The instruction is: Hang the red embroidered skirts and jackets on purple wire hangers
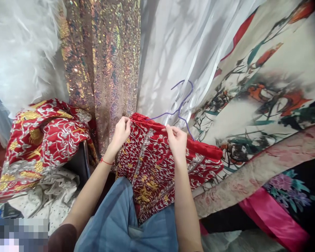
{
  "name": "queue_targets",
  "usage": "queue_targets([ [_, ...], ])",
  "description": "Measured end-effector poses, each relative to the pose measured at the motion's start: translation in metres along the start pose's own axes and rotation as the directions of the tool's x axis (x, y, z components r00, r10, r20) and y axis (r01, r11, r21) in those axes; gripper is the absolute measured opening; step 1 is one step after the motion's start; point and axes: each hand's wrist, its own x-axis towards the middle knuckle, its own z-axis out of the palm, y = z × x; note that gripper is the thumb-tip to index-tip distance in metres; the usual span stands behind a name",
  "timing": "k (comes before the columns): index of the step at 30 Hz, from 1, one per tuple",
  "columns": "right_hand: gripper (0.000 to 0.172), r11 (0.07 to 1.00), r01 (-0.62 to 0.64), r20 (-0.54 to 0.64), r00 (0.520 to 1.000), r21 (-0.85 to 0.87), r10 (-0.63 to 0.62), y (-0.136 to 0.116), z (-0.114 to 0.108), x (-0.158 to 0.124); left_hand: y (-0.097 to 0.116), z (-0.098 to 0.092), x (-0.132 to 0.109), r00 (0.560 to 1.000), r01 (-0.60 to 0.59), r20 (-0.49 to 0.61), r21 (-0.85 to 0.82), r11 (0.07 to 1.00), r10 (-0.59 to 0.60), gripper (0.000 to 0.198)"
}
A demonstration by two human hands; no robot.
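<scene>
A red skirt (157, 175) with silver and gold embroidery lies across my lap, its gathered red waistband (204, 148) toward the far side. At the waistband's left end, my left hand (122, 131) pinches a thin red drawstring. Over the middle of the band, my right hand (177, 140) is closed in a pinch on the same drawstring, which runs between the two hands. A short red end hangs below the right fingers. Behind the waistband stands a purple wire hanger (183, 101), its hook upward and its lower part hidden by the skirt.
To the left, a red embroidered garment (52, 136) is heaped above a dotted white cloth (52, 196). A sequined gown (115, 70) and white feathers (23, 45) hang behind. Sheer white fabric (170, 45) and a floral-printed garment (275, 91) hang close on the right.
</scene>
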Motion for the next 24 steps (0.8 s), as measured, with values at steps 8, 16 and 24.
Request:
queue_targets([
  [8, 0.034, 0.89, 0.158, 0.169, 0.981, -0.427, -0.093, 0.005, -0.002, -0.011, 0.001, 0.001, -0.011, 0.99, 0.142, 0.052, -0.274, 0.951, -0.133, 0.012],
  [16, 0.02, 0.837, 0.174, 0.261, 0.965, -0.518, -0.039, 0.006, 0.019, -0.018, 0.029, 0.017, -0.031, 0.941, 0.289, 0.324, -0.624, 0.726, -0.096, 0.051],
  [24, 0.031, 0.781, 0.113, -0.111, 0.967, -0.615, -0.227, 0.018, 0.003, -0.003, 0.01, 0.002, -0.016, 0.967, 0.034, 0.245, -0.414, 0.909, 0.075, 0.011],
])
